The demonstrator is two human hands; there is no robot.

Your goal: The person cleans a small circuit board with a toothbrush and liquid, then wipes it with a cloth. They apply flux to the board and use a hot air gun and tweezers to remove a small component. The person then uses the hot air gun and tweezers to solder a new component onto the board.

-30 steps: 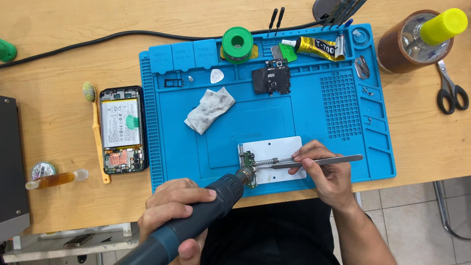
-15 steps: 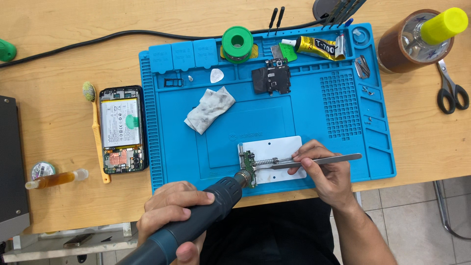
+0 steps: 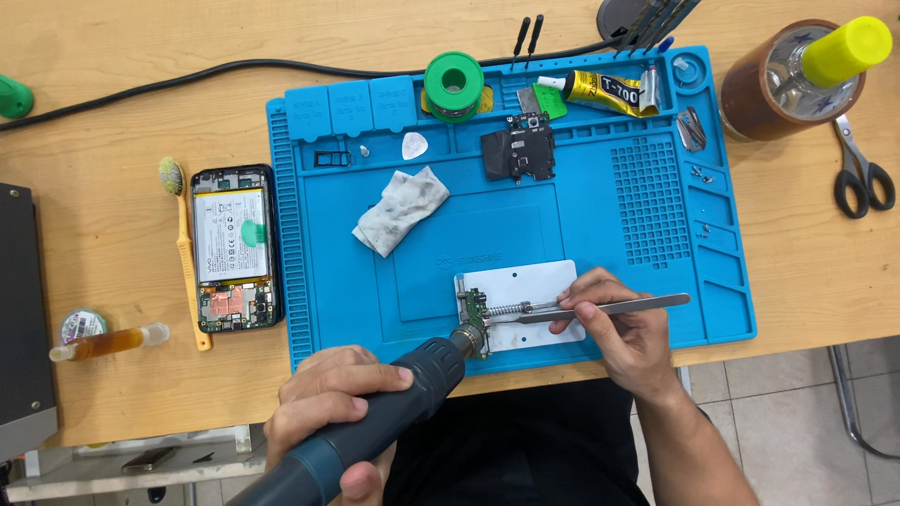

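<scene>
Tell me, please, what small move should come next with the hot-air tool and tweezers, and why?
Probably a gentle nudge with the tweezers: the right hand has them at the small board on the white holder, and the left hand's hot-air tool points its nozzle there.

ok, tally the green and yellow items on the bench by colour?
Green: 3 – solder spool, handle at the left edge, small card
Yellow: 3 – brush, glue tube, bottle cap
Total: 6

Phone repair bench. I work on a blue mat (image 3: 647, 187) over a wooden table (image 3: 122, 122): opened phone (image 3: 234, 248), solder spool (image 3: 454, 84), glue tube (image 3: 605, 91), scissors (image 3: 858, 173), my hot-air gun (image 3: 375, 422).
</scene>
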